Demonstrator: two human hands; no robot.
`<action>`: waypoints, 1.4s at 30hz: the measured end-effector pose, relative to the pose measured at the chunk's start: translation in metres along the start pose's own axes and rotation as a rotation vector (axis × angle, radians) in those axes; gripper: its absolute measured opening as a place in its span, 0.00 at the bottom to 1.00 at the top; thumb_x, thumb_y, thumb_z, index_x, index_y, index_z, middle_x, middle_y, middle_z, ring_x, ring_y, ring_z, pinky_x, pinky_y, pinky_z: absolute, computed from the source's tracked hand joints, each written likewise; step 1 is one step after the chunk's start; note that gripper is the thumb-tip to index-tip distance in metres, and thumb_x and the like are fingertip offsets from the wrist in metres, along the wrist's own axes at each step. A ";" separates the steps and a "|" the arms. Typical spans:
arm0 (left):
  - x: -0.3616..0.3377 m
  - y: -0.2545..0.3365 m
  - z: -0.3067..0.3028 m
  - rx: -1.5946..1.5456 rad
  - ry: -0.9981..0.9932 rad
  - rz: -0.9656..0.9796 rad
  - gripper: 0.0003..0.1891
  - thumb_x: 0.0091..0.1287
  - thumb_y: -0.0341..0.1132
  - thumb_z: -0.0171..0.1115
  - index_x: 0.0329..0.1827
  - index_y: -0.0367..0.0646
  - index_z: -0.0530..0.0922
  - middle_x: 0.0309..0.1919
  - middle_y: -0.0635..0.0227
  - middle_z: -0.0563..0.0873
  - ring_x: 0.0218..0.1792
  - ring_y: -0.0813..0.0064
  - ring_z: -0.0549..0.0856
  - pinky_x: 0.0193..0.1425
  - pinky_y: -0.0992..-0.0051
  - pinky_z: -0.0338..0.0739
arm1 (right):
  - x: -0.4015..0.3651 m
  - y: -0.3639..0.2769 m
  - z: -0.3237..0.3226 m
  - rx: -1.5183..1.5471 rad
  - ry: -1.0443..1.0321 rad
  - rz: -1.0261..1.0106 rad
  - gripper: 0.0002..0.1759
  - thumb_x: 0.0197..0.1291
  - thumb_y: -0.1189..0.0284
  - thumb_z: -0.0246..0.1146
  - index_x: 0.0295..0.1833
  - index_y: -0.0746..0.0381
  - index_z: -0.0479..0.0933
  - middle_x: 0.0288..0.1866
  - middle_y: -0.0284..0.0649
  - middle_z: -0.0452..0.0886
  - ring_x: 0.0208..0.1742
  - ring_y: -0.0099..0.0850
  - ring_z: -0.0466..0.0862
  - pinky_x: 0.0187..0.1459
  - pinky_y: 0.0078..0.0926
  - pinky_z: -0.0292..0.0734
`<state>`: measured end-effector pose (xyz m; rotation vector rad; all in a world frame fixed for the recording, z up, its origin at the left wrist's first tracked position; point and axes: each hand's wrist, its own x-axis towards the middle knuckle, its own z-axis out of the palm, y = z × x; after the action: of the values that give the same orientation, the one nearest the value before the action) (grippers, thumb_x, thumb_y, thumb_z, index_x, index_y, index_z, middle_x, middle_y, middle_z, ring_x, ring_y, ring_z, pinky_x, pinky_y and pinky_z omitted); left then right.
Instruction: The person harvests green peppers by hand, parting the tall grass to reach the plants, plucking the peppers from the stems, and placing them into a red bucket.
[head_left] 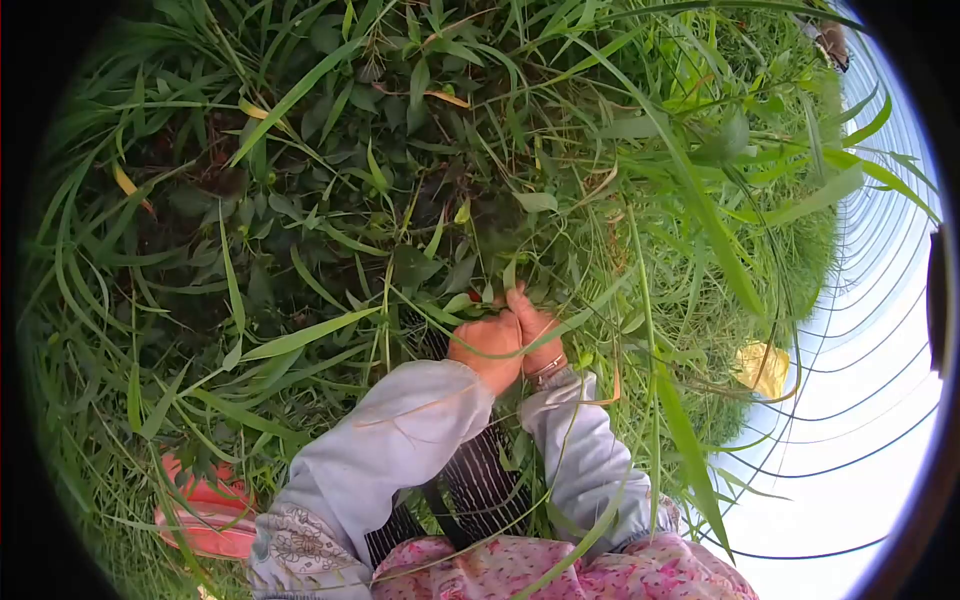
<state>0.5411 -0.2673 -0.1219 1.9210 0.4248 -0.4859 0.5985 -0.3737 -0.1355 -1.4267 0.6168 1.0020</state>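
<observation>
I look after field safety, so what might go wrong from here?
The grass blade passing in front of the bare left hand and right hand might scratch them. The bracelet on the right wrist may snag on greenery. Dense foliage could conceal something sharp.

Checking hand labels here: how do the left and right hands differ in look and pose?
The right hand has a bracelet; the left hand shows none. The left hand's sleeve covers its wrist; the right hand's sits back. A fingertip of the right hand shows by the leaves; the left hand's fingers are mostly hidden. Both hands are bare and close together.
</observation>
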 end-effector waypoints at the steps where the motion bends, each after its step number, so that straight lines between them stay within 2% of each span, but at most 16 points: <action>1: 0.000 0.004 -0.002 -0.006 0.002 0.003 0.11 0.58 0.34 0.50 0.36 0.37 0.77 0.23 0.52 0.82 0.26 0.52 0.83 0.32 0.56 0.77 | 0.000 -0.005 0.003 -0.055 0.071 0.051 0.11 0.61 0.64 0.62 0.43 0.59 0.76 0.37 0.34 0.78 0.36 0.23 0.76 0.38 0.22 0.73; 4: 0.001 0.009 -0.009 0.056 -0.047 0.001 0.11 0.58 0.34 0.49 0.35 0.38 0.79 0.23 0.53 0.83 0.27 0.53 0.83 0.32 0.57 0.77 | -0.003 -0.014 0.030 -0.113 0.256 -0.124 0.10 0.61 0.64 0.62 0.38 0.60 0.78 0.30 0.32 0.78 0.26 0.20 0.74 0.26 0.20 0.69; 10: -0.007 0.008 -0.017 0.181 -0.082 0.134 0.10 0.57 0.33 0.50 0.33 0.41 0.79 0.22 0.55 0.83 0.26 0.55 0.84 0.31 0.58 0.76 | 0.014 -0.008 0.039 -0.325 0.535 -0.307 0.13 0.57 0.63 0.65 0.33 0.64 0.78 0.22 0.36 0.79 0.20 0.24 0.75 0.21 0.24 0.69; 13: -0.014 0.012 -0.028 0.121 -0.131 0.090 0.08 0.59 0.33 0.51 0.32 0.40 0.78 0.21 0.59 0.82 0.23 0.56 0.81 0.31 0.62 0.76 | 0.027 0.002 0.022 -0.351 0.492 -0.278 0.14 0.57 0.63 0.65 0.38 0.64 0.78 0.28 0.37 0.80 0.23 0.25 0.78 0.22 0.24 0.71; 16: -0.007 -0.015 -0.055 -0.290 -0.118 -0.022 0.08 0.61 0.32 0.53 0.34 0.38 0.77 0.26 0.62 0.82 0.26 0.64 0.81 0.34 0.70 0.75 | 0.016 -0.003 0.019 -0.236 0.359 -0.211 0.17 0.58 0.63 0.64 0.46 0.64 0.76 0.39 0.37 0.80 0.32 0.27 0.80 0.28 0.25 0.77; 17: -0.002 -0.031 -0.066 -0.622 -0.040 -0.030 0.07 0.61 0.31 0.54 0.37 0.37 0.77 0.30 0.66 0.82 0.32 0.73 0.80 0.38 0.76 0.73 | 0.014 -0.002 0.019 -0.246 0.364 -0.180 0.17 0.58 0.63 0.64 0.46 0.64 0.76 0.39 0.36 0.80 0.33 0.27 0.80 0.30 0.25 0.77; 18: 0.006 -0.049 -0.066 -0.597 0.197 0.045 0.09 0.61 0.35 0.52 0.39 0.42 0.78 0.30 0.62 0.82 0.32 0.62 0.82 0.40 0.69 0.75 | 0.013 -0.002 0.019 -0.255 0.368 -0.149 0.17 0.57 0.63 0.64 0.46 0.63 0.76 0.39 0.36 0.80 0.34 0.27 0.79 0.31 0.25 0.78; 19: 0.011 -0.053 -0.085 -0.533 0.299 0.030 0.07 0.61 0.28 0.53 0.39 0.38 0.77 0.29 0.70 0.79 0.33 0.80 0.76 0.40 0.77 0.72 | 0.013 0.003 0.017 -0.262 0.340 -0.182 0.17 0.57 0.62 0.65 0.46 0.63 0.76 0.39 0.36 0.80 0.34 0.26 0.79 0.31 0.25 0.78; 20: 0.015 -0.056 -0.104 -0.568 0.232 -0.134 0.06 0.61 0.27 0.54 0.40 0.40 0.77 0.30 0.71 0.79 0.34 0.81 0.75 0.42 0.79 0.71 | 0.011 0.008 0.014 -0.269 0.311 -0.211 0.17 0.57 0.62 0.65 0.46 0.63 0.76 0.38 0.35 0.80 0.33 0.26 0.79 0.31 0.25 0.78; 21: 0.024 -0.069 -0.104 -0.566 0.358 -0.058 0.07 0.61 0.27 0.54 0.41 0.41 0.76 0.30 0.72 0.78 0.34 0.83 0.74 0.42 0.80 0.70 | 0.010 0.011 0.012 -0.277 0.283 -0.240 0.18 0.56 0.62 0.66 0.46 0.63 0.76 0.38 0.35 0.79 0.33 0.25 0.79 0.31 0.25 0.79; 24: 0.041 -0.066 -0.123 -0.392 0.424 0.139 0.09 0.59 0.25 0.55 0.42 0.42 0.76 0.37 0.70 0.80 0.38 0.77 0.78 0.43 0.76 0.73 | 0.004 0.010 0.014 -0.374 0.246 -0.189 0.27 0.55 0.55 0.65 0.54 0.62 0.76 0.47 0.41 0.80 0.38 0.27 0.79 0.39 0.23 0.75; 26: 0.047 -0.057 -0.129 -0.239 0.372 0.324 0.11 0.57 0.25 0.57 0.43 0.43 0.77 0.41 0.67 0.82 0.42 0.70 0.80 0.44 0.73 0.75 | 0.006 0.014 0.007 -0.367 0.215 -0.200 0.21 0.54 0.60 0.67 0.48 0.63 0.76 0.39 0.36 0.78 0.33 0.24 0.77 0.33 0.24 0.77; 29: 0.052 -0.050 -0.115 0.196 0.075 0.337 0.14 0.54 0.28 0.61 0.46 0.43 0.77 0.44 0.63 0.81 0.47 0.60 0.79 0.48 0.66 0.75 | 0.009 0.019 -0.010 -0.432 0.158 -0.197 0.17 0.55 0.63 0.66 0.44 0.63 0.75 0.34 0.33 0.77 0.31 0.22 0.75 0.31 0.23 0.77; 34: 0.017 -0.044 -0.094 0.299 -0.014 0.334 0.12 0.53 0.34 0.65 0.33 0.39 0.70 0.30 0.59 0.75 0.38 0.57 0.78 0.42 0.60 0.74 | 0.016 0.037 -0.057 -0.679 -0.030 -0.309 0.13 0.60 0.65 0.62 0.45 0.62 0.75 0.32 0.32 0.76 0.34 0.23 0.75 0.42 0.23 0.74; 36: -0.010 -0.040 -0.084 0.223 -0.095 0.317 0.13 0.54 0.36 0.63 0.32 0.40 0.68 0.30 0.58 0.75 0.35 0.54 0.79 0.39 0.59 0.74 | 0.014 0.044 -0.072 -0.738 -0.009 -0.159 0.14 0.62 0.65 0.60 0.48 0.63 0.74 0.33 0.32 0.76 0.35 0.25 0.74 0.48 0.23 0.72; 42: -0.060 -0.034 -0.063 0.059 -0.204 0.176 0.10 0.51 0.33 0.55 0.35 0.39 0.74 0.23 0.53 0.80 0.25 0.54 0.81 0.30 0.61 0.76 | 0.013 0.084 -0.101 0.074 -0.368 -0.127 0.21 0.62 0.64 0.58 0.57 0.62 0.68 0.48 0.37 0.74 0.49 0.30 0.74 0.55 0.28 0.69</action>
<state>0.4815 -0.2007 -0.0948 1.9218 0.1087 -0.5764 0.5549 -0.4808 -0.2002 -1.1618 0.2863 1.0935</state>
